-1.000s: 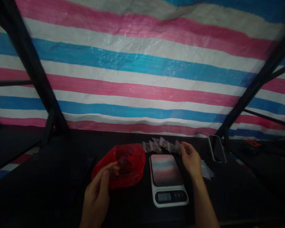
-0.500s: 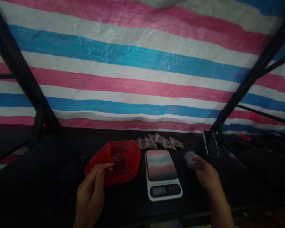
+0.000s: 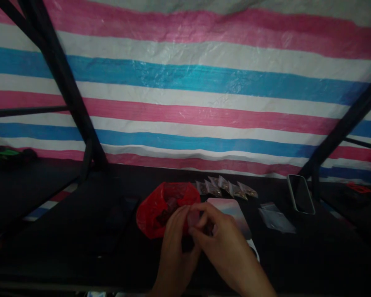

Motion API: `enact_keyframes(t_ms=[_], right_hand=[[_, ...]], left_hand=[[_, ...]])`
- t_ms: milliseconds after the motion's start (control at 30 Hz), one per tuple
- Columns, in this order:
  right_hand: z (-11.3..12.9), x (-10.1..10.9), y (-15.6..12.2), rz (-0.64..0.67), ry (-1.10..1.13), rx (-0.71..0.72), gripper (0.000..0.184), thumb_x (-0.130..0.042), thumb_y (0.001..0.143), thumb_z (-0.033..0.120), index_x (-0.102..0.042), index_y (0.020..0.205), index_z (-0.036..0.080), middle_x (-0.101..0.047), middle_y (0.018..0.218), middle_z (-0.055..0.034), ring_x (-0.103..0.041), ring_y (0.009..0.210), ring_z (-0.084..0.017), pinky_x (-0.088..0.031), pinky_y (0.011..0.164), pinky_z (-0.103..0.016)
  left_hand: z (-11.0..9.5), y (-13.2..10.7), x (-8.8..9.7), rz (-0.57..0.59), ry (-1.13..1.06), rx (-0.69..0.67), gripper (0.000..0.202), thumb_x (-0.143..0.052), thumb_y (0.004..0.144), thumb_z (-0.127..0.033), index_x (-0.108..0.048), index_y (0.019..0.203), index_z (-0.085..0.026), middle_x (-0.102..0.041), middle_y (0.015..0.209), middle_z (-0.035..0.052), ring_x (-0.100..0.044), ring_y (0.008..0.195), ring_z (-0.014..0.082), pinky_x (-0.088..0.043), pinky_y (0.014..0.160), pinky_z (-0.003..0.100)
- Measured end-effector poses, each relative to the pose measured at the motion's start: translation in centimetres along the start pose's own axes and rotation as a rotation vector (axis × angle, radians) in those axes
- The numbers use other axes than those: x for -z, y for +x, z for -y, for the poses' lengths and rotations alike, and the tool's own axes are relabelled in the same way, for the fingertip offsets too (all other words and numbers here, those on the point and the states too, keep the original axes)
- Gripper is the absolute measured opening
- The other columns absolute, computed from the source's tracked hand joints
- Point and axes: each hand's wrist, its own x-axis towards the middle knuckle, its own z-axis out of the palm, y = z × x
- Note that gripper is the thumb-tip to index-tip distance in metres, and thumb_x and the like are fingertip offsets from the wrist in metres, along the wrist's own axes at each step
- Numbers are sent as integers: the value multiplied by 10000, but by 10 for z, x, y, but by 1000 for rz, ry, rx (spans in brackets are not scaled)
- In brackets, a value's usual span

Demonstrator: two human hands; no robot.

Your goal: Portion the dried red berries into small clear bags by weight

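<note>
My left hand (image 3: 177,243) and my right hand (image 3: 219,235) meet in front of the red plastic bag (image 3: 151,206). Between their fingers is a small clear plastic bag (image 3: 193,218), tinted by the red behind it. Both hands are closed on it, though my left fingertips are partly hidden. Dark loose pieces (image 3: 163,217) lie inside the open red bag. Partly covered by my right hand, a kitchen scale (image 3: 239,214) with a shiny plate stands to the right. A few flat clear plastic bags (image 3: 276,218) lie further right.
Several filled small bags (image 3: 231,189) lie in a row behind the scale. A phone (image 3: 301,194) rests at the right by a black metal post (image 3: 317,169). Striped plastic sheeting (image 3: 204,111) hangs behind the black table (image 3: 105,247).
My right hand has come left from the pile of clear bags with one small bag. My left hand has moved from the red bag's opening to meet it. The view has shifted left.
</note>
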Motion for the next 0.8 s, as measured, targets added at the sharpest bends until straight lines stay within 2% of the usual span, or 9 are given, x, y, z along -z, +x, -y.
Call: enact_keyframes(t_ms=[67,200,300,400,533,600,700,733,800], right_hand=[[3,-10,0,11,23,-2,243,-704,812,131,-790,990,273,-665,719,39,-625,637,-143,-451,569,-227],[3,-10,4,10,160,-27,193,-721,821,211,-765,1004,251,-604,665,52,-594,612,-144,-451,549,-228],[2,-9,6,-6,209,2,222,-735,814,256,-743,1036,248,-584,659,62,-576,607,-143,-470,561,-232],[3,-13,6,12,207,46,230,-721,845,293,-731,1070,249,-637,724,41,-612,655,-153,-520,625,-249],[3,-22,8,8,105,32,299,-676,818,232,-724,1111,262,-661,770,33,-636,695,-166,-530,650,-262],[2,-27,10,42,69,0,422,-667,769,181,-717,1180,265,-709,873,15,-680,783,-181,-563,722,-281],[-1,-32,13,87,102,-21,539,-693,708,150,-701,1235,262,-751,1098,-22,-713,1050,-221,-581,926,-328],[-1,-32,14,90,123,-24,541,-704,704,156,-701,1235,260,-750,1121,-26,-708,1097,-229,-577,955,-336],[-2,-32,16,101,155,-41,508,-721,720,184,-704,1222,254,-748,1022,-14,-719,1029,-225,-593,906,-331]], left_hand=[[8,3,5,-38,-19,-3,409,-647,961,-199,-574,1360,-253,-728,1279,104,-711,1217,251,-618,1007,416],[17,7,18,-25,-51,-6,347,-695,929,-199,-629,1265,-253,-751,1212,91,-735,1153,256,-636,961,406],[19,9,24,7,-63,-22,402,-713,941,-226,-624,1331,-262,-756,1218,94,-729,1168,268,-636,963,413],[20,9,28,4,-31,-48,427,-681,973,-221,-600,1391,-258,-755,1241,103,-723,1182,265,-628,976,407],[22,9,34,6,96,-128,454,-595,1008,-170,-566,1455,-246,-760,1264,110,-707,1202,261,-589,1044,422],[20,9,36,33,149,-166,474,-514,1023,-121,-549,1483,-234,-760,1281,108,-695,1223,253,-562,1075,423],[15,8,38,82,183,-219,474,-432,1044,-99,-531,1495,-205,-764,1282,108,-695,1215,237,-535,1093,411],[14,8,38,96,187,-229,459,-428,1055,-114,-526,1495,-199,-764,1282,111,-699,1206,237,-531,1093,412],[15,7,38,124,191,-209,445,-457,1069,-164,-499,1512,-190,-762,1282,123,-708,1188,247,-537,1076,423]])
